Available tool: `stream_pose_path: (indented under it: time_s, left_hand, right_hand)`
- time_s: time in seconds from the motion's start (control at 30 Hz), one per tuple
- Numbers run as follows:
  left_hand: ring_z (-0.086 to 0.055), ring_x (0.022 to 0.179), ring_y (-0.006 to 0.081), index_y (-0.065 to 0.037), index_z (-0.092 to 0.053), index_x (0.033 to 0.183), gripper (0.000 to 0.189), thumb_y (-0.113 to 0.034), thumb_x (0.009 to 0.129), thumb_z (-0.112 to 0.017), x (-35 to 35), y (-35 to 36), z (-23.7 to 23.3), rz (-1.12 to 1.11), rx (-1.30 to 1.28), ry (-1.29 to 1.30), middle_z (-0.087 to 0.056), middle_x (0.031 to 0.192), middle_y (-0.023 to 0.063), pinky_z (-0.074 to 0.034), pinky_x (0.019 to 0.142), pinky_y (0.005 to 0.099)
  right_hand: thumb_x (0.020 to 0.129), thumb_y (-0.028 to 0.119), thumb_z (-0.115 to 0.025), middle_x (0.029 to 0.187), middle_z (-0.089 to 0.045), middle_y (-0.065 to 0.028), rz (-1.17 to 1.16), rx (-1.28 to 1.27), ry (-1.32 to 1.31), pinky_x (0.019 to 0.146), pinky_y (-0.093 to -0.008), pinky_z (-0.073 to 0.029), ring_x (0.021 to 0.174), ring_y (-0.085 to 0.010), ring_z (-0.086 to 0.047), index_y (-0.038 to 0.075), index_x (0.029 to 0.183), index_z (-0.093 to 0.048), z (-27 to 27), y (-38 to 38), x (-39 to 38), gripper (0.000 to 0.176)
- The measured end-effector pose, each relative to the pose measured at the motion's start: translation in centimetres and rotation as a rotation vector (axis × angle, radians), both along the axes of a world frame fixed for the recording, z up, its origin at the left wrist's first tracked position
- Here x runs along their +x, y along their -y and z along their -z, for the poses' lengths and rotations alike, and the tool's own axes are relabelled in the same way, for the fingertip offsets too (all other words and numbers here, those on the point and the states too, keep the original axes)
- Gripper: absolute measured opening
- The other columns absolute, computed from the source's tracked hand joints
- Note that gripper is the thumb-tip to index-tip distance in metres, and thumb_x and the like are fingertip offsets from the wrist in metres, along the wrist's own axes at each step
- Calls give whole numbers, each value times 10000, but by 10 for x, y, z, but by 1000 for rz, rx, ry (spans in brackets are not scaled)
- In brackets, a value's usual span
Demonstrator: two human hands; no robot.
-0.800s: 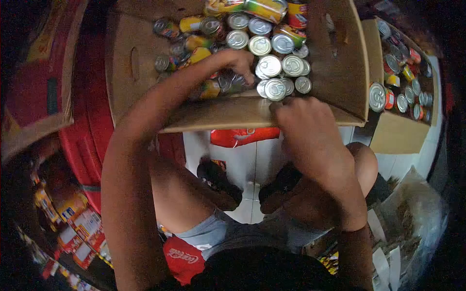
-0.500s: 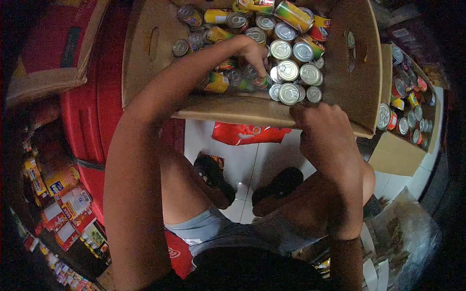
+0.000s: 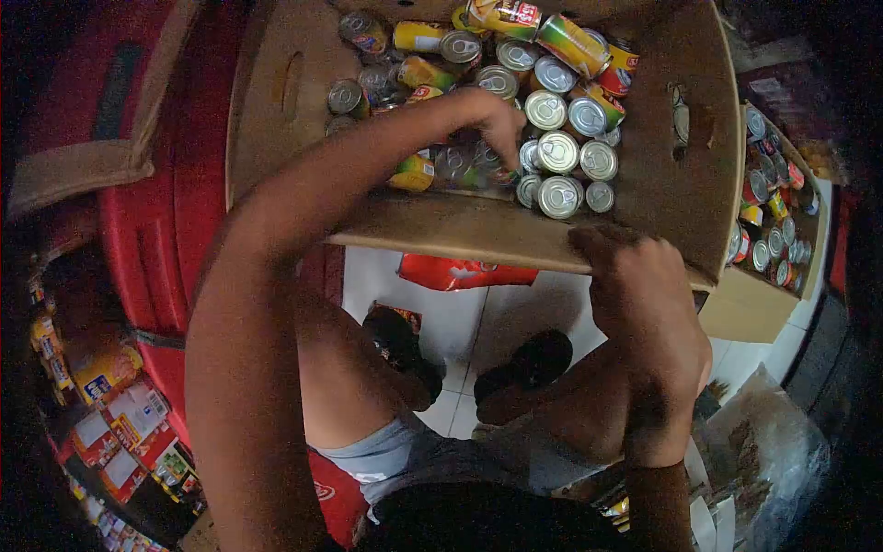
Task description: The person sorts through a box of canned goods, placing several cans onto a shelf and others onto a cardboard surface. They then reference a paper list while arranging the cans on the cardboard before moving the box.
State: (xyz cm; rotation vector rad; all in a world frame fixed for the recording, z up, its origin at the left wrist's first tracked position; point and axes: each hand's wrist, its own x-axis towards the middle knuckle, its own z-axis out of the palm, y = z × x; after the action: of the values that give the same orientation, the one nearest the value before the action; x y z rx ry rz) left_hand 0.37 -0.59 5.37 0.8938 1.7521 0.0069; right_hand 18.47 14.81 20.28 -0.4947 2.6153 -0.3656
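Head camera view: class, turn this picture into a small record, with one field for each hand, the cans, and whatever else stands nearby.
Left hand: inside the cardboard box, among the cans; blur hides whether it holds one
Right hand: gripping the box's near edge
Cans: many stand with ring-pull lids up; others lie on their sides
Second box: at the picture's right, also holding cans
Red packet: showing below the big box's near edge
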Motion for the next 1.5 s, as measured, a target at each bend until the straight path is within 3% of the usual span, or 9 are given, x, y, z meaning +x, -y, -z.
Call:
stream_pose_path:
  time_s: [0.3,0.33,0.5,0.57,0.63,0.77,0.87,1.0,1.5]
  left_hand:
    - [-641,783,309,-35,-676,855,422,-331,569,-773,37,-21,24,255,54,-175,-661,847,158,-513,689,414]
    - [-610,914,265,-96,-642,1056,479,-403,697,-722,41,-27,23,454,-38,-211,-636,1059,97,-477,820,365]
    - [-608,933,266,-79,-645,1038,517,-436,673,-732,36,-24,5,366,-71,-116,-628,1078,96,-482,801,380]
    - [-608,939,266,-73,-647,1028,526,-446,668,-732,29,-16,-8,286,-115,-98,-626,1076,105,-484,797,385]
    - [-625,808,343,-5,-648,868,481,-400,617,-763,16,0,-13,121,156,-258,-642,821,187,-499,708,437]
    - [-515,1100,321,-89,-542,1144,568,-281,646,-735,17,-5,-64,115,580,-538,-504,1218,158,-464,858,392]
    - [-333,1261,289,-279,-486,1203,515,-197,720,-644,41,-14,-29,498,898,-826,-280,1415,54,-373,938,492]
    - [-366,1229,274,-403,-493,1192,408,-277,809,-560,52,-51,12,759,660,-1005,-262,1425,-6,-400,841,450]
    - [-412,1148,258,-309,-519,1123,339,-153,826,-477,42,7,-20,606,530,-760,-368,1314,70,-426,826,483]
  right_hand:
    - [635,-41,-519,935,-633,-178,57,93,39,745,-411,-482,827,-336,-610,62,978,-642,-8,10,-8,379]
    - [635,-40,-520,935,-635,-174,62,120,62,745,-410,-482,831,-333,-610,64,976,-643,-8,10,-7,377]
    - [636,-36,-522,928,-636,-174,85,93,50,747,-411,-483,848,-331,-608,68,979,-644,-5,3,-2,379]
    - [708,37,-537,687,-598,-131,-27,34,-18,592,-407,-478,683,-307,-607,78,971,-565,0,-2,0,268]
    - [704,41,-544,685,-600,-126,-33,39,-21,595,-406,-479,687,-297,-609,70,951,-569,1,-3,-1,249]
    - [664,-5,-534,829,-601,-144,-78,128,89,683,-402,-493,779,-319,-606,48,895,-592,7,0,-2,244]
    - [667,1,-538,814,-593,-143,-56,81,86,664,-403,-494,770,-314,-609,39,855,-572,2,6,-4,194]
    - [669,16,-549,816,-596,-146,-36,-10,4,641,-395,-493,757,-312,-610,26,847,-568,-1,4,-1,179]
    - [641,91,-629,721,-622,-114,57,-190,-33,591,-340,-495,690,-236,-634,79,670,-629,2,2,-6,31]
